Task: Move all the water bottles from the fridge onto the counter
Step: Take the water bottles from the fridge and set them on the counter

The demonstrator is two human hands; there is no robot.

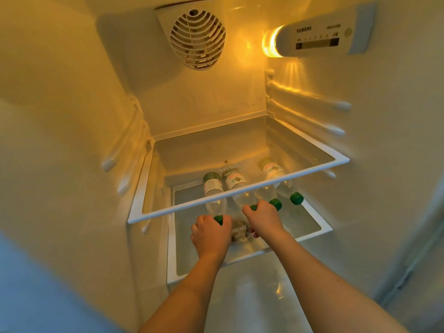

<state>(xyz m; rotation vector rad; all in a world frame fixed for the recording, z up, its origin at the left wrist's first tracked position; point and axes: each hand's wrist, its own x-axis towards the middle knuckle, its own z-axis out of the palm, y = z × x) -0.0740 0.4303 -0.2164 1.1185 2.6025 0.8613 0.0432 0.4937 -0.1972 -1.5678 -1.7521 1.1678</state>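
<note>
Several clear water bottles with green caps lie on their sides on the lower glass shelf (310, 227) of the fridge, caps toward me. My left hand (211, 234) grips the neck of the leftmost bottle (212, 188) at its green cap. My right hand (263, 219) grips the neck of the second bottle (236, 182). Two more bottles lie to the right, one with its cap (275, 204) just beside my right hand, the other, the rightmost bottle (274, 170), ending in a free cap (296, 198). Their bodies show through the upper shelf.
An upper glass shelf (240, 192) with a white rim spans the fridge just above the bottles and my hands. A fan grille (198, 39) sits on the back wall, and a lit control panel (317, 34) on the right wall. Shelf rails line both side walls.
</note>
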